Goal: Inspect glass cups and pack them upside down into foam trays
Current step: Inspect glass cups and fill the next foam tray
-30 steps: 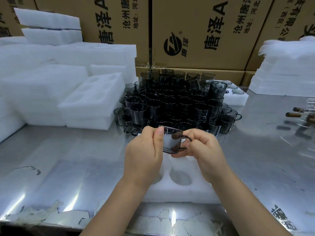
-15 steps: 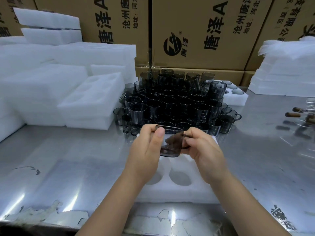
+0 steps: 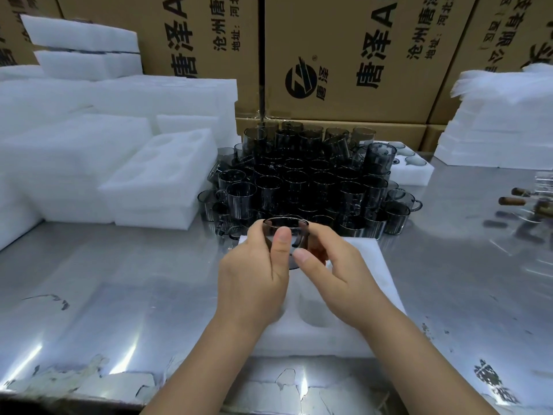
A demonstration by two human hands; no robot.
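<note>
A smoky grey glass cup (image 3: 294, 235) is held between both hands above the far part of a white foam tray (image 3: 371, 265). My left hand (image 3: 254, 277) grips its left side, thumb across the front wall. My right hand (image 3: 338, 280) pinches its right side with thumb and fingers. The cup's round rim faces up and toward me; its handle is hidden. An empty round pocket (image 3: 317, 313) of the tray shows between my wrists. Behind the tray stands a dense pile of several dark glass cups (image 3: 302, 184).
Stacks of white foam trays (image 3: 161, 181) fill the left side of the steel table (image 3: 89, 295), and more foam (image 3: 502, 127) lies at the right. Another foam tray with cups (image 3: 413, 172) sits behind the pile. Cardboard boxes (image 3: 344, 55) form the back wall. Small brown items (image 3: 517, 199) lie far right.
The cup has been turned in my hands: it was seen from the side with its handle to the right, now its rim faces up. My right thumb moved to the front wall.
</note>
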